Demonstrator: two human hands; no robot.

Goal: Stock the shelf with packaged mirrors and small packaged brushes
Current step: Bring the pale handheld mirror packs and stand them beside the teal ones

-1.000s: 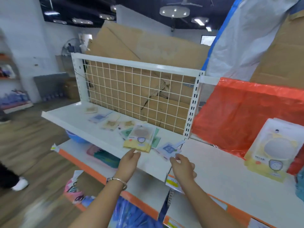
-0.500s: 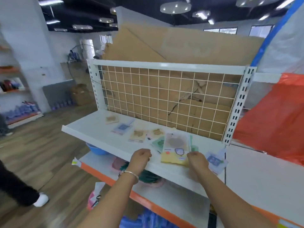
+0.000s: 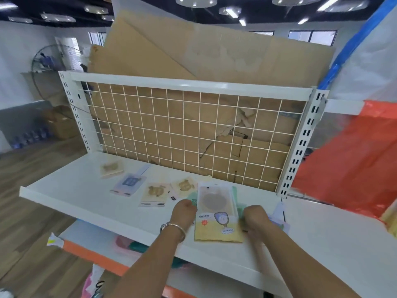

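Left hand (image 3: 184, 214) and right hand (image 3: 255, 218), fingers curled, clamp opposite edges of mirror pack stack (image 3: 217, 211) lying flat between them on shelf (image 3: 86, 201); several brush packs (image 3: 154, 193) scattered beyond left hand; stocking seemingly partway, neat arranging still to do

- cardboard (image 3: 214, 52) sheets stand upright in the middle.
- orange plastic (image 3: 354, 158) hangs at the right, with a blue-edged tarp (image 3: 369, 50) above it.
- a fan (image 3: 51, 59) and a box (image 3: 62, 125) stand far left, by the wood floor (image 3: 32, 179).
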